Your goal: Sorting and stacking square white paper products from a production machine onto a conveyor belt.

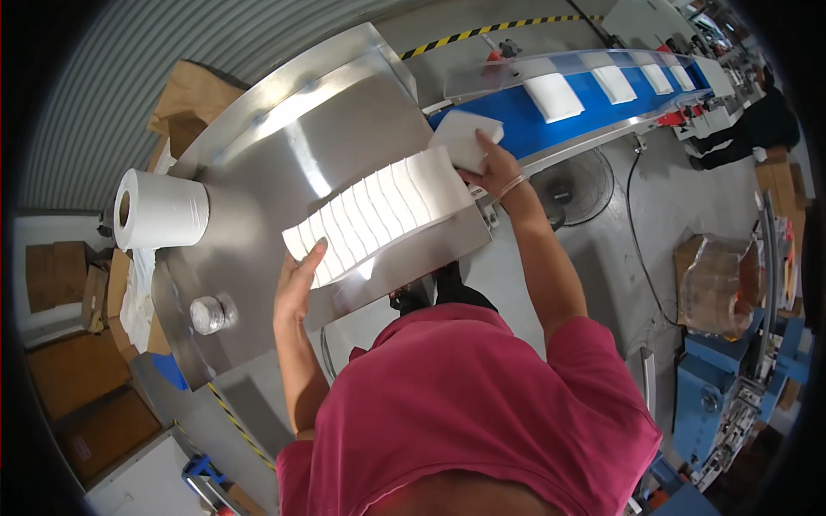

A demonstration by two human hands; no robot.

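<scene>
Left hand point(297, 284) lies flat against the napkin row point(374, 215); right hand point(492, 168) fingers grip a half-hidden napkin stack point(465, 138).

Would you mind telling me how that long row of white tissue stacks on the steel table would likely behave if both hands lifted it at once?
The row of tissue stacks looks soft and light. Being made of separate stacks, it would probably sag or split unless squeezed from both ends, where the left hand and right hand already sit. It should slide easily on the smooth steel table.

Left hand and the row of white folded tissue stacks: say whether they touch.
Touching. The head view shows the left hand pressed flat against the near end of the row of white folded tissue stacks.
</scene>
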